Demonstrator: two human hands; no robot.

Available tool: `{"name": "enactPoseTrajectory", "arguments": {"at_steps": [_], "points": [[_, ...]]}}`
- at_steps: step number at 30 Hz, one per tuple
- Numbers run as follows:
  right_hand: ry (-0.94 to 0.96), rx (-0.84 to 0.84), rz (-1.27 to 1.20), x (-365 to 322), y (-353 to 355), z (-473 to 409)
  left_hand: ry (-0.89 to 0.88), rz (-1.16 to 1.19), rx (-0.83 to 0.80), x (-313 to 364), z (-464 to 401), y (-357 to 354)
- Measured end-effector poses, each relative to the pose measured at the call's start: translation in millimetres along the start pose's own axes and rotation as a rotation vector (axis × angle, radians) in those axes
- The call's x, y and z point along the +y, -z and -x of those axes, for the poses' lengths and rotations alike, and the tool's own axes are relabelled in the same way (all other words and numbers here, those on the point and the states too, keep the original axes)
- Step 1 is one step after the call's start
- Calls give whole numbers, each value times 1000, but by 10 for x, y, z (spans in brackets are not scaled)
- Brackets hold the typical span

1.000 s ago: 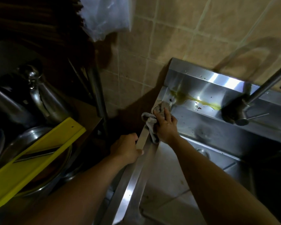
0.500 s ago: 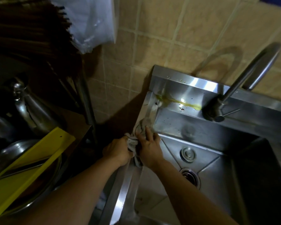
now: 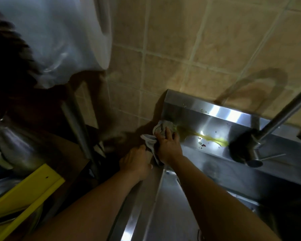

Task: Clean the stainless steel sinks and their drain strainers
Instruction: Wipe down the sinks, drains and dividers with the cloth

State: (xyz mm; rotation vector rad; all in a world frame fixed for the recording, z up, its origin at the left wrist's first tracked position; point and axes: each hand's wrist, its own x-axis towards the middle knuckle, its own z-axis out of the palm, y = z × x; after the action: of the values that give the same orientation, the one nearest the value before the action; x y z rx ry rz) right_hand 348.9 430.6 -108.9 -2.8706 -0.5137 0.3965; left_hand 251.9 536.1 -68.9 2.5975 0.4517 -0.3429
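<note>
Since half a second ago the right hand has slid the grey cloth away from the person along the sink's left rim to the back corner, and the basin floor with its drain strainers has dropped out of view. From the head camera, that hand lies flat over the cloth with fingers extended, pressing it onto the stainless steel sink at the rear ledge; a loose end hangs beside the wrist. Just right of its fingertips, a yellow smear runs along the ledge toward the faucet. Touching the cloth's hanging end, the left hand curls over the sink's left rim, gripping it. Left of that hand stand a yellow board and metal pots.
</note>
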Motion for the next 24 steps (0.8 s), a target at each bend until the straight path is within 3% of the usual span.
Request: {"name": "enactPoseTrajectory", "arguments": {"at_steps": [10, 17, 24], "points": [[79, 154, 168, 455, 56, -229, -57, -50, 94, 395, -371, -86], [-113, 205, 214, 1047, 150, 133, -9, -208, 143, 469, -490, -176], [-517, 164, 204, 1460, 366, 592, -82, -326, 199, 471, -631, -212]]}}
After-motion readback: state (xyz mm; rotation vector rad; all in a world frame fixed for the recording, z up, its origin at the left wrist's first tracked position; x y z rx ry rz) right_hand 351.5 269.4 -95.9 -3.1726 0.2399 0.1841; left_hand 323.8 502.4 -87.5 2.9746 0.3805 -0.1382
